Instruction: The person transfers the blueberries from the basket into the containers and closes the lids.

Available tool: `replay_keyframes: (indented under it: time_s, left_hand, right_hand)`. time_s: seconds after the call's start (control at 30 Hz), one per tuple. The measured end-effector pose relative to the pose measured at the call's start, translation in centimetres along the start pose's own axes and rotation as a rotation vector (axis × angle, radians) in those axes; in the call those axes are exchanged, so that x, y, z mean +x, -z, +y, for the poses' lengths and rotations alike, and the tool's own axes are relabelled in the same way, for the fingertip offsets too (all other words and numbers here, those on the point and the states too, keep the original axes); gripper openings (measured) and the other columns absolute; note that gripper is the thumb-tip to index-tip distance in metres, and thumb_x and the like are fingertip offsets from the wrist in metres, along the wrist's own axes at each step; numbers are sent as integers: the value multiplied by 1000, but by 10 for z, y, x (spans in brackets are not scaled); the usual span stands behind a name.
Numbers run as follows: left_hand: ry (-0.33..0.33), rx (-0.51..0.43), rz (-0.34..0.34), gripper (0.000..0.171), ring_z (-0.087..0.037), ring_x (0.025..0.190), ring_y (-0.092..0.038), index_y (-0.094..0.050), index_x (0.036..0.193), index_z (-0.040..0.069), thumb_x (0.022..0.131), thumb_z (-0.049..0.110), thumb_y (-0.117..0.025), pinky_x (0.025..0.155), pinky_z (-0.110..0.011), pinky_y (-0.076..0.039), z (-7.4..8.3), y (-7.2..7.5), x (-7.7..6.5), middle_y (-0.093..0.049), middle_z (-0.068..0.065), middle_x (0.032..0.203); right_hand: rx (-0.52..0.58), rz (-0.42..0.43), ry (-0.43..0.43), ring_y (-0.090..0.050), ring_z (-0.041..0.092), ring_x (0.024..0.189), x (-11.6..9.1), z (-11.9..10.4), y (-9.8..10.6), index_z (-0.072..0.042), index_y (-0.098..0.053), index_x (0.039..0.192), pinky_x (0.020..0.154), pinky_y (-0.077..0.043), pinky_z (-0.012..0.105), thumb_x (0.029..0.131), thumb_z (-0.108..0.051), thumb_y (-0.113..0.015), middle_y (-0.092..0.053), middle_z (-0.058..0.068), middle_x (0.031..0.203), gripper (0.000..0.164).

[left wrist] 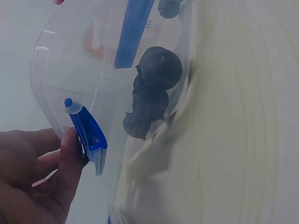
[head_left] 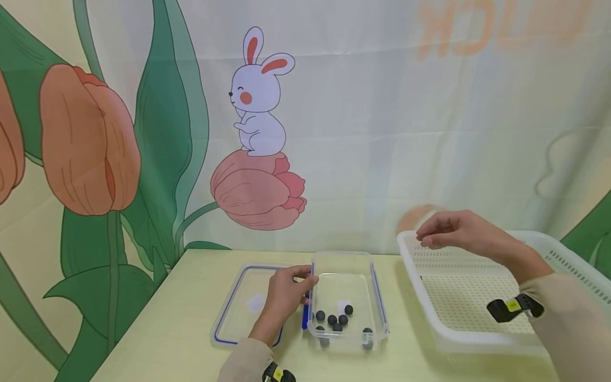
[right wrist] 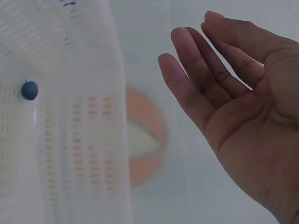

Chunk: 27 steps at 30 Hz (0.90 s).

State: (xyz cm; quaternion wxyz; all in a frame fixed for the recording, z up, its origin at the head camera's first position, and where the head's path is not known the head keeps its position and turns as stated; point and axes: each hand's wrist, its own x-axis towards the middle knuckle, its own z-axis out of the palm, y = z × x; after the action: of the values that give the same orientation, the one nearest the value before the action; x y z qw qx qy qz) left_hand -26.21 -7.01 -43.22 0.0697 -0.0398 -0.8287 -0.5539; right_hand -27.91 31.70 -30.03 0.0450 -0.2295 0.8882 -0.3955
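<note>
A clear plastic container (head_left: 377, 297) with blue latches stands on the table, several blueberries (head_left: 331, 320) lying mostly toward its near end. With thumb and fingers, my left hand (head_left: 285, 297) grips the container's left wall. In the left wrist view those fingers (left wrist: 70, 158) are beside a blue latch (left wrist: 88, 135). Over the far left rim of a white basket (head_left: 429, 313) hangs my right hand (head_left: 465, 233), its fingers loosely bent and holding nothing. One blueberry (right wrist: 29, 90) is inside the basket in the right wrist view.
The container's flat lid (head_left: 229, 313), clear with a blue seal, lies on the table (head_left: 157, 329) left of the container, partly behind my left hand and forearm. A printed curtain (head_left: 343, 132) hangs behind the table's back edge.
</note>
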Motion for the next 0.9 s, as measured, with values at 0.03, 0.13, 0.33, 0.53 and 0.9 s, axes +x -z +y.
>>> replay_keyframes:
  time_s: [0.03,0.13,0.33,0.53,0.9]
  left_hand:
    - [1,1,1,39,-21,71,-69,-72,133,0,98,13,-79,60,-28,-63,0,0,0,-71,-10,107]
    - [4,3,3,39,-17,69,-67,-72,134,0,98,13,-79,60,-27,-62,0,0,0,-71,-10,107]
    - [10,4,4,38,-17,68,-68,-73,133,0,98,13,-79,60,-28,-62,0,0,0,-71,-10,107]
    - [10,5,5,38,-15,67,-67,-73,133,0,98,13,-79,59,-27,-62,0,0,0,-71,-10,106]
    - [8,8,3,38,-15,66,-67,-72,134,0,98,12,-79,59,-27,-62,1,0,0,-71,-10,107]
  right_hand:
    - [12,-3,-9,-72,21,106,1,4,0,-7,-74,122,94,-59,33,102,-24,-74,-73,12,119,26]
    - [58,-7,-41,-72,21,106,5,20,1,-2,-72,123,94,-59,32,102,-24,-75,-72,15,120,30]
    - [141,-37,-98,-72,22,106,11,53,0,7,-68,126,95,-61,37,102,-19,-74,-72,13,119,36]
    - [147,-87,-178,-71,28,108,18,81,-7,7,-69,125,95,-61,42,100,-16,-75,-72,17,121,35]
    - [101,-188,-166,-69,25,103,26,107,-22,8,-70,124,89,-62,45,100,-9,-73,-72,18,116,30]
